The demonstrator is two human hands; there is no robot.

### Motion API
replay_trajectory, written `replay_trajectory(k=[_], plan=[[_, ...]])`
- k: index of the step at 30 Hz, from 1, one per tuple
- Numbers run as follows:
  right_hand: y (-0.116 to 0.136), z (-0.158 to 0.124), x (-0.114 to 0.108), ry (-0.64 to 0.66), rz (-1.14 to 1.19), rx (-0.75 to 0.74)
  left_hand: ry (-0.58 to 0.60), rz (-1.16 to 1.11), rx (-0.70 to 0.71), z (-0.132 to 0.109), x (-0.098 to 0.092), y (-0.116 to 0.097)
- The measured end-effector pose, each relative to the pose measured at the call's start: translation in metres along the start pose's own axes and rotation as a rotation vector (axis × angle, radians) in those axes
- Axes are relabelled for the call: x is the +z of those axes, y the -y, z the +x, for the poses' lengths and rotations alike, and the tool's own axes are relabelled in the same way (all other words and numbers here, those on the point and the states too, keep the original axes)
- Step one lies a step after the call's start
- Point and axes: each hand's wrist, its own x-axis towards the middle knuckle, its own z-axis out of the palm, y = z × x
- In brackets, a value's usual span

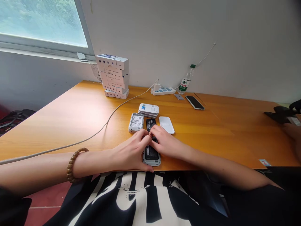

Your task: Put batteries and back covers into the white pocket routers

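Observation:
A small white electronic device (151, 162) lies at the table's near edge with its back off, a black 3000 mAh battery (151, 152) in it. My left hand (131, 150) is closed around the device's left side, thumb at the near end and fingers bent over the far end. My right hand (166, 142) meets it there, fingertips pinched together at the battery's far end; what they hold, if anything, is hidden. Just beyond my fingers lies a second black battery (150, 123). To its left is an open device (136, 121), to its right a white back cover (166, 125).
Behind these sits a stack of white devices (148, 109). Farther back stand stacked white boxes (115, 77), a power strip (163, 91), a water bottle (185, 83) and a phone (195, 102). A white cable (110, 117) crosses the left side. Another person's hand (291, 130) shows at far right.

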Motion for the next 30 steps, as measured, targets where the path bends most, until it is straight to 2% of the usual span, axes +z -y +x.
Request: replay_trajectory(k=[7, 12, 19, 24, 30], plan=[[-0.001, 0.002, 0.008, 0.005, -0.112, -0.039, -0.028, -0.053, 0.016, 0.000, 0.002, -0.001], [0.000, 0.002, -0.002, -0.047, 0.001, 0.005, -0.081, -0.056, 0.022, -0.002, 0.008, 0.000], [-0.003, 0.007, -0.008, -0.042, 0.145, 0.015, -0.116, -0.127, 0.038, -0.002, 0.011, 0.001], [-0.008, 0.005, -0.012, -0.084, 0.191, -0.051, -0.099, -0.108, -0.022, 0.000, 0.008, 0.001], [-0.014, 0.006, -0.018, 0.016, 0.289, -0.020, -0.073, -0.083, -0.050, 0.002, 0.003, -0.004]])
